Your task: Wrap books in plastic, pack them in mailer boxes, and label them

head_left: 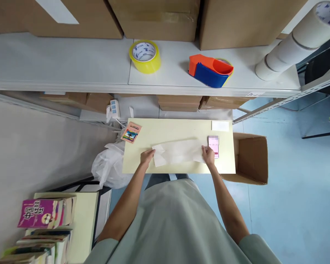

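A long sheet of thin white paper (178, 152) lies across a small pale yellow table (178, 130). My left hand (146, 157) grips its left end, fingers curled on the paper. My right hand (208, 154) holds the right end, fingers closed on the edge. Just right of my right hand lies a pink phone (213, 145) with a lit screen. A small colourful card or booklet (131, 132) sits at the table's far left corner. A white slip (220, 125) lies at the far right corner.
A shelf behind the table carries a yellow tape roll (145, 55), an orange-blue tape dispenser (210, 70), white rolls (291, 44) and cardboard boxes. An open carton (251, 158) stands right of the table, a plastic bag (110, 168) on its left, stacked books (44, 220) lower left.
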Available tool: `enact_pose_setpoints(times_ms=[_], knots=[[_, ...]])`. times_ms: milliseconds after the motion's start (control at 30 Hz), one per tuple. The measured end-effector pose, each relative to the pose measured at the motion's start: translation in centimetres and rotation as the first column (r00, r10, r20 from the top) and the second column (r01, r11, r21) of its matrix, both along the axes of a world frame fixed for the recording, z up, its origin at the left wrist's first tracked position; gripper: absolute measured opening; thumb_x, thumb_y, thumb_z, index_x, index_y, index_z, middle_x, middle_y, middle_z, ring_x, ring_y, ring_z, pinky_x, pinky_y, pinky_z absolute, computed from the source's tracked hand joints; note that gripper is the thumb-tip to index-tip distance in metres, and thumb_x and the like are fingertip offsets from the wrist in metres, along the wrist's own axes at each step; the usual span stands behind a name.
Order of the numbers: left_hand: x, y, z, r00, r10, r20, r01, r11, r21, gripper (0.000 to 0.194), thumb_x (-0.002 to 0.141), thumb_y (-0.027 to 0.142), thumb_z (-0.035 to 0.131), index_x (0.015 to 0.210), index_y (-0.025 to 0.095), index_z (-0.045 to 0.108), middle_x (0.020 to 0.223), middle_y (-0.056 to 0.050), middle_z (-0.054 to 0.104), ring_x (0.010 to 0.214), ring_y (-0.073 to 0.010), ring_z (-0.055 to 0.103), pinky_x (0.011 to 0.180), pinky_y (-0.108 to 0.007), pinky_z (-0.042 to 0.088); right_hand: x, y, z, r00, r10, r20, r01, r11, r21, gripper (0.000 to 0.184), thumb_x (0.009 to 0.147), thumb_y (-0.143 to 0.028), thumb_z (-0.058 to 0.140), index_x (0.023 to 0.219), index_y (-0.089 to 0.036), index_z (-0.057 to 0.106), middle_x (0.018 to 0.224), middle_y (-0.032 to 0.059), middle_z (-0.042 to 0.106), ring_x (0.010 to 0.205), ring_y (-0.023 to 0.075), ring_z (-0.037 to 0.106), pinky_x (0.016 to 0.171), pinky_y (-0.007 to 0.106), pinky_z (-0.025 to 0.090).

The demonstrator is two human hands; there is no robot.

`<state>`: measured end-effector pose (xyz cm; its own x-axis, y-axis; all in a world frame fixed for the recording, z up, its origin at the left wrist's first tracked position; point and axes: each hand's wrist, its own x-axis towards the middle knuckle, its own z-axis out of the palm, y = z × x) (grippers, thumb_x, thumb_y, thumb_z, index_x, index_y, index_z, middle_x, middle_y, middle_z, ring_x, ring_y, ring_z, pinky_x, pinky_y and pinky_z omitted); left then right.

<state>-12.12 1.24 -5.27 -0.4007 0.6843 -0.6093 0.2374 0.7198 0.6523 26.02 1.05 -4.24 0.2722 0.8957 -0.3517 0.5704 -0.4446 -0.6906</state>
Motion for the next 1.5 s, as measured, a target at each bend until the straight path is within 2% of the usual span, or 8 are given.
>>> enact_pose_setpoints(times_ms=[167,300,467,700,933,1167,1400,1500], knots=[[1.3,-0.6,-2.2,0.971,-0.021,-0.236,0.010,0.999,-0.046,0.027,0.086,0.043,0.067,0.069,0.021,0.070,0.075,-0.010,0.073,0.093,-0.0328,0.072,0.077,-0.036,0.050,-0.1,-0.5,-1.8,0.958,0.107,0.265,-0.082,0.991,-0.104,0.070,0.112,-0.068,0.018,0.089,-0.020,0.063,0.072,0.0094,0.068,0.058,0.0201,0.057,0.058,0.029,0.030],[0.3,-0.1,-2.2,0.923,-0.005,-0.385,0.015,1.000,0.024,0.032,0.100,0.039,0.050,0.096,0.020,0.075,0.094,-0.014,0.077,0.102,-0.0309,0.072,0.084,-0.035,0.049,-0.9,-0.1,-2.2,0.873,0.233,0.429,-0.151,0.964,-0.217,0.055,0.118,-0.052,0.026,0.099,-0.018,0.065,0.072,0.0069,0.068,0.057,0.0172,0.055,0.060,0.027,0.023],[-3.6,1.6,-1.5,0.809,-0.102,-0.578,0.277,0.935,0.222,0.035,0.108,0.039,0.044,0.119,0.019,0.072,0.108,-0.015,0.080,0.100,-0.0274,0.074,0.088,-0.032,0.050,-2.7,1.0,-2.2,0.811,0.319,0.490,-0.225,0.944,-0.242,0.042,0.119,-0.043,0.035,0.110,-0.018,0.068,0.072,0.0047,0.069,0.060,0.0161,0.055,0.060,0.027,0.019],[-4.7,2.2,-3.3,0.795,-0.168,-0.582,0.297,0.946,0.132,0.035,0.109,0.036,0.043,0.121,0.018,0.070,0.116,-0.018,0.079,0.104,-0.0300,0.074,0.093,-0.035,0.050,-5.0,1.7,-4.0,0.799,0.327,0.505,-0.196,0.935,-0.296,0.040,0.118,-0.045,0.037,0.114,-0.021,0.070,0.078,0.0092,0.074,0.065,0.0200,0.063,0.065,0.028,0.029],[-4.7,1.5,-4.1,0.804,-0.083,-0.589,0.173,0.980,0.098,0.034,0.106,0.047,0.050,0.109,0.019,0.070,0.100,-0.016,0.078,0.098,-0.0319,0.075,0.087,-0.036,0.052,-4.7,2.0,-4.8,0.792,0.306,0.528,-0.208,0.949,-0.238,0.040,0.116,-0.045,0.041,0.106,-0.019,0.070,0.085,0.0127,0.077,0.071,0.0209,0.067,0.065,0.028,0.032],[-5.2,1.5,-3.6,0.902,0.008,-0.432,0.070,0.984,0.165,0.036,0.090,0.036,0.063,0.119,0.017,0.070,0.104,-0.009,0.080,0.100,-0.0252,0.075,0.097,-0.034,0.055,-4.0,1.1,-4.2,0.936,0.184,0.301,-0.187,0.982,-0.020,0.043,0.108,-0.057,0.052,0.113,-0.017,0.066,0.105,0.0137,0.073,0.084,0.0234,0.067,0.070,0.031,0.046],[-6.0,1.1,-3.4,0.870,-0.112,-0.480,0.214,0.963,0.163,0.045,0.086,0.033,0.071,0.127,0.015,0.067,0.119,-0.014,0.076,0.115,-0.0323,0.069,0.109,-0.044,0.052,-3.9,1.1,-4.5,0.947,0.138,0.291,-0.170,0.982,0.088,0.027,0.104,-0.038,0.055,0.116,-0.018,0.069,0.117,0.0179,0.068,0.109,0.0323,0.063,0.095,0.047,0.055],[-5.5,0.8,-2.8,0.788,-0.208,-0.580,0.427,0.863,0.270,0.058,0.089,0.033,0.073,0.142,0.012,0.059,0.132,-0.020,0.069,0.128,-0.0349,0.060,0.118,-0.048,0.045,-4.3,1.3,-3.8,0.898,0.327,0.293,-0.372,0.922,0.111,0.033,0.105,-0.035,0.058,0.132,-0.018,0.065,0.128,0.0179,0.067,0.121,0.0328,0.061,0.100,0.047,0.055]])
